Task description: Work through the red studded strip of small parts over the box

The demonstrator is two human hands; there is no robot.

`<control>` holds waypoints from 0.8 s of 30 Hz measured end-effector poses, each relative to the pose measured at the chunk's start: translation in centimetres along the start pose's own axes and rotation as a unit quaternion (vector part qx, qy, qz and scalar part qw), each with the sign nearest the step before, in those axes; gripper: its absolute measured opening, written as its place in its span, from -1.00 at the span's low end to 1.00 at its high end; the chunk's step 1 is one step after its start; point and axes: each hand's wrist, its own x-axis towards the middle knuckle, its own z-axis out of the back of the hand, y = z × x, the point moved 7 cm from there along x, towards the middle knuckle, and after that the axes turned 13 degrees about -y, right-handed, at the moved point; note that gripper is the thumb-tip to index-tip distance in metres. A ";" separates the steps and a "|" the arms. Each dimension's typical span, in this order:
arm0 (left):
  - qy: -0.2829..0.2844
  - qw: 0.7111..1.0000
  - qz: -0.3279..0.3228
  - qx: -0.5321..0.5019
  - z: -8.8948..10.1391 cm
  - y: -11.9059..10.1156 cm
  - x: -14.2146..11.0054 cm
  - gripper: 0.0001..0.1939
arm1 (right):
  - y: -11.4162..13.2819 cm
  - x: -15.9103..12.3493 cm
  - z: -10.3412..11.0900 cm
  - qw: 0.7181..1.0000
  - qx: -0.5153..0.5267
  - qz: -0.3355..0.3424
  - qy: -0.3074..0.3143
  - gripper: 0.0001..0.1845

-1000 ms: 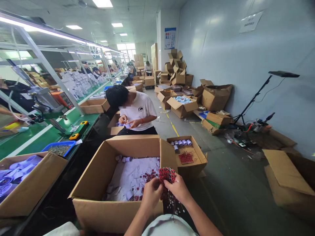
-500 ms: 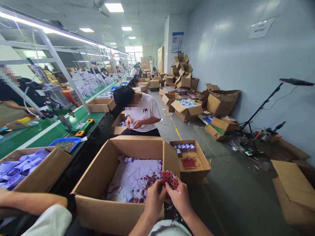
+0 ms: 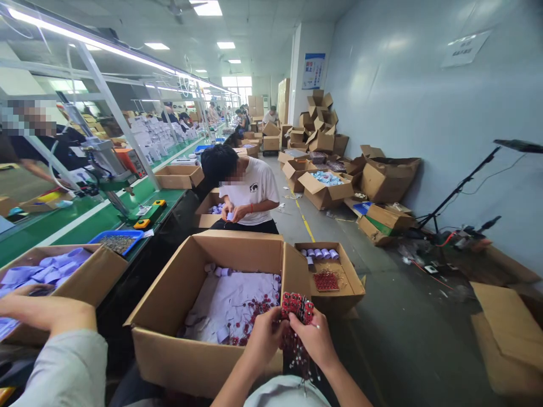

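Note:
Both my hands are closed around a panel of small red circuit boards (image 3: pixel 294 305), held above the near right corner of a large cardboard box (image 3: pixel 203 362). My left hand (image 3: pixel 266 332) grips its left edge and my right hand (image 3: pixel 313 334) its right edge. Thin wires with white ends dangle below the panel. Inside the box, loose red round boards (image 3: pixel 258 311) with wires lie on crumpled white sheeting (image 3: pixel 216 305), along with a few pale purple cylinders (image 3: pixel 223 334). Fingertips behind the panel are hidden.
A smaller box (image 3: pixel 354 291) holds purple cylinders and another red panel (image 3: pixel 326 281). At left a co-worker's arm (image 3: pixel 63 316) reaches into a box of purple parts (image 3: pixel 51 271). A seated person (image 3: pixel 254 189) works across from me. A blue tray (image 3: pixel 138 240) sits on the bench.
My hands and the panel have shifted slightly right in view. The co-worker's arm at left has moved up and into the box of purple parts.

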 end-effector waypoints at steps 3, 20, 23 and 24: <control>-0.013 1.000 -0.007 0.024 0.0 0.3 0.1 -0.79 | 0.3 -0.1 0.1 0.999 -0.017 0.015 -0.025 -0.76; -0.090 0.995 -0.041 0.009 0.2 -0.2 0.9 -0.73 | 1.0 0.6 0.4 0.995 -0.002 0.061 -0.077 -0.72; -0.094 0.995 -0.022 -0.022 0.4 0.0 1.2 -0.75 | 0.5 1.0 0.0 0.998 0.019 0.021 -0.057 -0.73; -0.093 0.995 -0.004 -0.038 0.5 0.1 1.3 -0.75 | 0.2 1.2 -0.2 0.998 0.030 -0.003 -0.046 -0.73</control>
